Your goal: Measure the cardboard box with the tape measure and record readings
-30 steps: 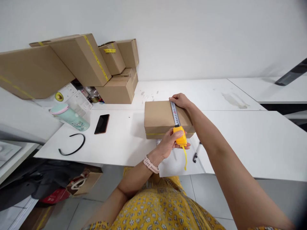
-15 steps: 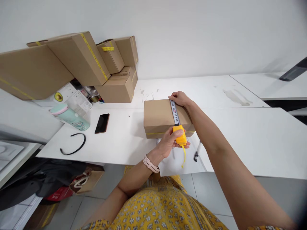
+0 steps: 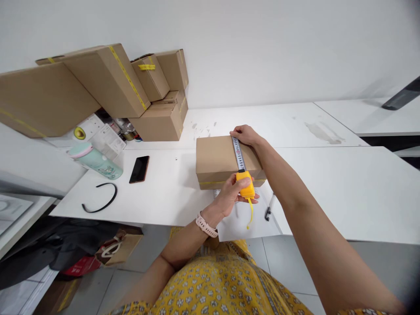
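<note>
Left hand (image 3: 229,195) grips the tape measure (image 3: 245,184), right hand (image 3: 248,135) pinches its blade (image 3: 239,156) at the box's (image 3: 215,155) far edge; 1 finger slip could snap it back.

Notes, remote feed: right hand (image 3: 246,134) covers the tape blade's (image 3: 239,156) far end from me. Carton (image 3: 215,154) hides part of the white paper (image 3: 232,229). Leftmost box (image 3: 42,98), dark cylinder (image 3: 402,95) cropped by frame edges.
</note>
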Demonstrator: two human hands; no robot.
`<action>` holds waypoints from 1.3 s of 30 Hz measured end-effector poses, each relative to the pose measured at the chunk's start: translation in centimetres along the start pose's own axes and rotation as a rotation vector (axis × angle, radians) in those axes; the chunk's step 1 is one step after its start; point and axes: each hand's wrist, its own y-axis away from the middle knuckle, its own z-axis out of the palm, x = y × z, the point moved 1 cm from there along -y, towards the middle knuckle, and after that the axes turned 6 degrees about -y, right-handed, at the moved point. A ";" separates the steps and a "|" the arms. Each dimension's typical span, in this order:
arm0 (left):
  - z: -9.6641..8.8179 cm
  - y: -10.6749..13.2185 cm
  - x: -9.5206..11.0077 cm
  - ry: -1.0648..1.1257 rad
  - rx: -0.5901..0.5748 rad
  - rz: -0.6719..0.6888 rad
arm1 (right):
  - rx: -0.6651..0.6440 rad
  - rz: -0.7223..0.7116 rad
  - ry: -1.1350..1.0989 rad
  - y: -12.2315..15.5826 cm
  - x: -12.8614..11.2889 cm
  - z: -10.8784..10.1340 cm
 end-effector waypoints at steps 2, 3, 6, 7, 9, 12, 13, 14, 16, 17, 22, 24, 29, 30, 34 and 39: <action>0.1 0.1 0.0 -0.004 0.004 0.002 | 0.004 0.003 -0.001 -0.1 0.0 0.0; 0.1 0.1 0.0 -0.005 0.006 0.002 | 0.004 0.005 -0.001 0.0 -0.1 0.0; 0.1 0.0 0.0 -0.007 0.015 -0.003 | 0.001 0.024 0.002 0.5 -0.6 -0.2; 0.1 -0.1 -0.1 -0.007 0.018 -0.005 | 0.002 0.033 0.002 0.8 -0.8 -0.2; 0.0 -0.5 -0.2 -0.004 0.022 -0.007 | 0.003 0.049 -0.002 1.5 -1.5 -0.4; -0.1 -0.9 -0.2 -0.010 0.013 -0.012 | 0.010 0.024 -0.059 2.3 -2.6 -0.9; -0.2 -0.8 -0.1 -0.019 0.007 -0.009 | 0.023 0.001 -0.101 2.5 -2.9 -1.2; -0.4 -0.4 0.1 -0.032 0.000 0.001 | 0.046 -0.025 -0.146 2.8 -3.1 -1.7; -1.2 1.1 0.7 -0.069 -0.019 0.050 | 0.129 -0.078 -0.232 3.7 -3.2 -3.1; -2.0 2.1 1.0 -0.088 -0.021 0.092 | 0.184 -0.097 -0.260 4.4 -2.9 -3.9; -8.1 7.4 1.6 -0.230 0.178 0.348 | 0.488 -0.115 -0.275 11.6 1.6 -6.1; -10.6 8.2 1.0 -0.276 0.310 0.390 | 0.506 -0.022 -0.242 15.0 4.0 -5.2; -13.3 6.4 -0.3 -0.275 0.354 0.260 | 0.348 0.016 -0.171 18.9 5.8 -2.1; -13.4 5.9 0.0 -0.273 0.339 0.255 | 0.339 -0.008 -0.137 18.7 5.4 -1.9; -13.2 3.9 3.4 -0.298 0.304 0.368 | 0.386 -0.053 0.044 16.3 2.6 -3.0; -13.5 1.1 8.8 -0.335 0.296 0.442 | 0.436 -0.016 0.232 11.7 0.3 -4.8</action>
